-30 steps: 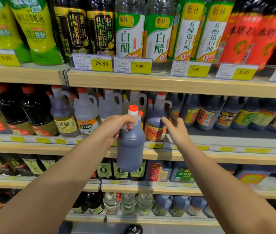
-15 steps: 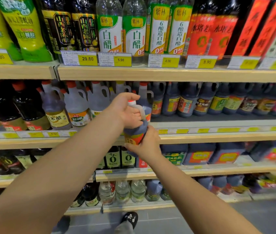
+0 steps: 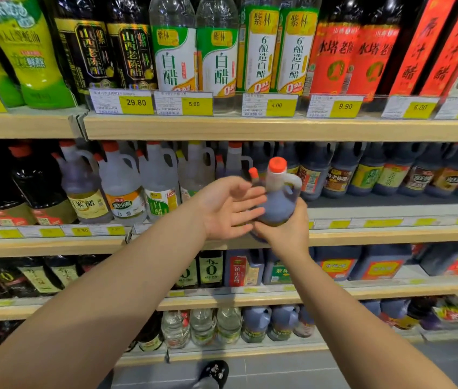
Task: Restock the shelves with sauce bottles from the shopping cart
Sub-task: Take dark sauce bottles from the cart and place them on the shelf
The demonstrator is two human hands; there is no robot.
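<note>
The left hand (image 3: 227, 209) has let go of the neck and is now spread open, empty. Just to its right, the sauce bottle (image 3: 278, 203) stands upright, gripped from below by the right hand (image 3: 283, 234). The handover looks done, and the middle shelf (image 3: 390, 234) beyond is likely next.

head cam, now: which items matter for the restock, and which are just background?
Job:
- dark sauce bottle, orange cap
- right hand, gripping its lower body
- left hand, fingers straight, beside it
- middle shelf, just behind it

Background:
- white vinegar bottles, top shelf
- price tags
- green squeeze bottles
- shoe on the floor
</note>
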